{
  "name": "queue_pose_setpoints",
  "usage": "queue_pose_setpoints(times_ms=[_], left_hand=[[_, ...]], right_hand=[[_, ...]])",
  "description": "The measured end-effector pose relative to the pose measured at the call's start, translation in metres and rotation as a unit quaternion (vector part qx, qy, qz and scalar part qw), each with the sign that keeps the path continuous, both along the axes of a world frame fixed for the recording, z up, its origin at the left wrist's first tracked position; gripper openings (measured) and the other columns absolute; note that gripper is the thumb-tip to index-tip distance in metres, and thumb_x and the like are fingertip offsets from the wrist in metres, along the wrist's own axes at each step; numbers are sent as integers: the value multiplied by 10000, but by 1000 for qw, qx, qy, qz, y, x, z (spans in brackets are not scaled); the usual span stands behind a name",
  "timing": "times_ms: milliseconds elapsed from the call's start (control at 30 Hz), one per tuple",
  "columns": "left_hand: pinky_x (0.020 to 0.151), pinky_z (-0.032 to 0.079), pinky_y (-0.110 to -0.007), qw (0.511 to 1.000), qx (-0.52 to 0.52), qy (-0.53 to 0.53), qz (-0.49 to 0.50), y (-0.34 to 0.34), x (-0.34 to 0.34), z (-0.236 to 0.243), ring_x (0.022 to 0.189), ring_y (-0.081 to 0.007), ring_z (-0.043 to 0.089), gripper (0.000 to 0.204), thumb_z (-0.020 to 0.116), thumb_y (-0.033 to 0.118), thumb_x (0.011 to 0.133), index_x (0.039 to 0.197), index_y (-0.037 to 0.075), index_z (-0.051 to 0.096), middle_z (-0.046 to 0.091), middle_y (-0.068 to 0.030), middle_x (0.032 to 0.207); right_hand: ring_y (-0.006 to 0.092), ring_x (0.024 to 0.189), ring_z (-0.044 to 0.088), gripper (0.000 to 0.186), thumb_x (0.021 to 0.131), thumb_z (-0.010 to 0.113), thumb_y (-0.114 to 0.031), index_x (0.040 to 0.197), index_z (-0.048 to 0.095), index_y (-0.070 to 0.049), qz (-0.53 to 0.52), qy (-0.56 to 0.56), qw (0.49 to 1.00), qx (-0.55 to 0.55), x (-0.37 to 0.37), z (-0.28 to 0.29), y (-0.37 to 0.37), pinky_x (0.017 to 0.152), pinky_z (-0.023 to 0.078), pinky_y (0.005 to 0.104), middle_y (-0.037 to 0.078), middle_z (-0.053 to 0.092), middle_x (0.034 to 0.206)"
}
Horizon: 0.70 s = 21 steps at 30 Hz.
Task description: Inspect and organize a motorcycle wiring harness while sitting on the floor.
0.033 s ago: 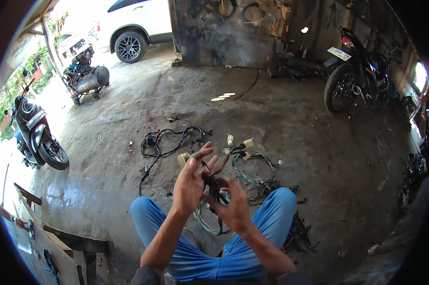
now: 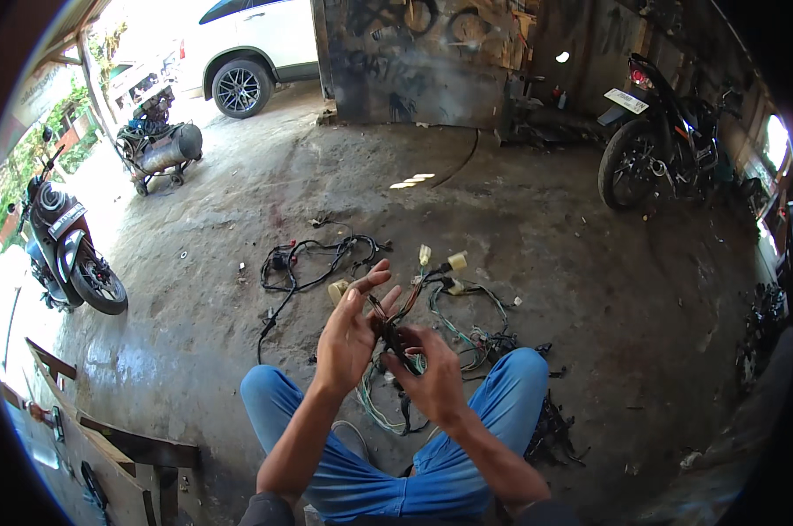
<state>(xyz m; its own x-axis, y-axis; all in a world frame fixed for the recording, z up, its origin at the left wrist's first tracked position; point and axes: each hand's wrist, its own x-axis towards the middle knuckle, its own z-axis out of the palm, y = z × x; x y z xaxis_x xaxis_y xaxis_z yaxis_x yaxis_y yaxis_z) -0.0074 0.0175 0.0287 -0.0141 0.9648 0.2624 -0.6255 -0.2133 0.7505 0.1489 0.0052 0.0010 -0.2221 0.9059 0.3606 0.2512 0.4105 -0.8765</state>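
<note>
A wiring harness (image 2: 391,337) with a dark-wrapped trunk is held up between my hands, above my lap. My left hand (image 2: 347,337) supports it from the left, with wires crossing its palm and its upper fingers partly stretched out. Fingers of my right hand (image 2: 431,373) pinch the dark trunk from the right. Brown wires fan out from its upper end. One cream connector (image 2: 338,292) shows beside my left fingers, and another cream connector (image 2: 457,261) hangs farther right. Green and pale wires (image 2: 467,329) spread on the right, towards my knee. My right fingertips are partly hidden behind the bundle.
Another black harness (image 2: 313,272) lies on the concrete floor ahead. Dark wire scraps (image 2: 554,430) lie beside my right knee. A wooden bench (image 2: 138,443) stands at lower left. Farther off are a scooter (image 2: 72,245), a compressor (image 2: 164,149), a white car (image 2: 265,44) and a motorcycle (image 2: 660,140).
My right hand has shifted very slightly along the dark trunk, and the brown wires have tilted a little. My left hand stays nearly in place.
</note>
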Motion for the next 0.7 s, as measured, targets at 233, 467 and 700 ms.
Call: queue_pose_setpoints(times_ms=[233, 467, 700], left_hand=[[1028, 499, -388, 983, 12, 183, 16, 16, -17, 9, 1334, -268, 518, 360, 492, 229, 1062, 1362, 30, 500, 270, -101, 1623], [694, 551, -300, 882, 5, 410, 230, 8, -6, -41, 829, -161, 657, 219, 656, 160, 996, 1008, -29, 546, 566, -101, 955], [865, 534, -296, 962, -98, 252, 32, -2, 7, -29, 1025, -132, 657, 350, 536, 219, 1074, 1339, -10, 532, 672, -109, 1198]], right_hand=[[62, 899, 662, 264, 960, 705, -79, 1194, 687, 42, 96, 102, 977, -161, 14, 33, 44, 770, 550, 239, 48, 754, 984], [120, 860, 720, 256, 954, 715, -118, 1159, 694, 35, 24, 101, 988, -114, 3, 6, 39, 740, 567, 264, 108, 764, 955], [144, 887, 721, 231, 926, 740, -106, 1115, 709, 23, -14, 115, 992, -49, 3, 10, 27, 754, 572, 280, 101, 727, 1012]])
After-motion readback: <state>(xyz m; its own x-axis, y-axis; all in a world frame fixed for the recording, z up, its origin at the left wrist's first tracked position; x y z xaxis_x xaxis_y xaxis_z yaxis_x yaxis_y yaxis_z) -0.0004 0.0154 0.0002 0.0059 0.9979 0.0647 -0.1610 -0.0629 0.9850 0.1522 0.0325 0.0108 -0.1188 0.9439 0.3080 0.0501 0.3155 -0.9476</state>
